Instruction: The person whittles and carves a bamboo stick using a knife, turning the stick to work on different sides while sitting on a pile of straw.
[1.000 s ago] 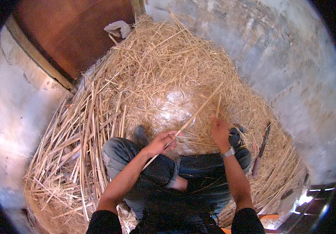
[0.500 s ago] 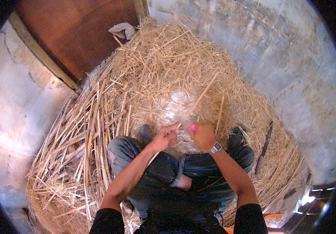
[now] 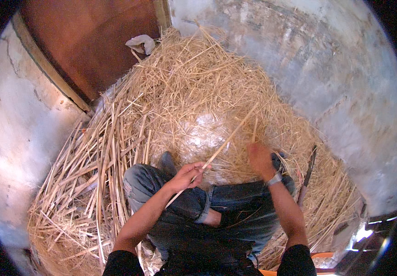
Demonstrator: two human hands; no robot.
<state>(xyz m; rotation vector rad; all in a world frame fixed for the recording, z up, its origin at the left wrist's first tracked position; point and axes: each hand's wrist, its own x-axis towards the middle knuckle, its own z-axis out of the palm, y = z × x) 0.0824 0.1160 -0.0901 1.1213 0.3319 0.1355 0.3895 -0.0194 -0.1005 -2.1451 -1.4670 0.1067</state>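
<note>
My left hand [image 3: 187, 177] is closed around a long, thin, pale bamboo strip [image 3: 228, 139]. The strip slants from over my lap up and away to the right, its far end above the pile of shavings. To the right, apart from the strip, my right hand [image 3: 259, 159] is smeared by motion. Its fingers and anything in them cannot be made out. A watch [image 3: 275, 179] circles the right wrist. My crossed legs in jeans [image 3: 235, 195] lie below both hands.
Curly pale shavings [image 3: 198, 73] are heaped in front and to the right. Long split strips [image 3: 101, 156] lie on the left. A dark, long-bladed knife-like tool [image 3: 308, 172] rests at right. Beyond stand a brown door [image 3: 92, 41], a whitish bag [image 3: 141, 43] and a stained wall [image 3: 309, 60].
My right hand, with something pink at its thumb before, has moved right, away from the strip and my left hand. My left hand has shifted slightly left and nearer, still holding the strip.
</note>
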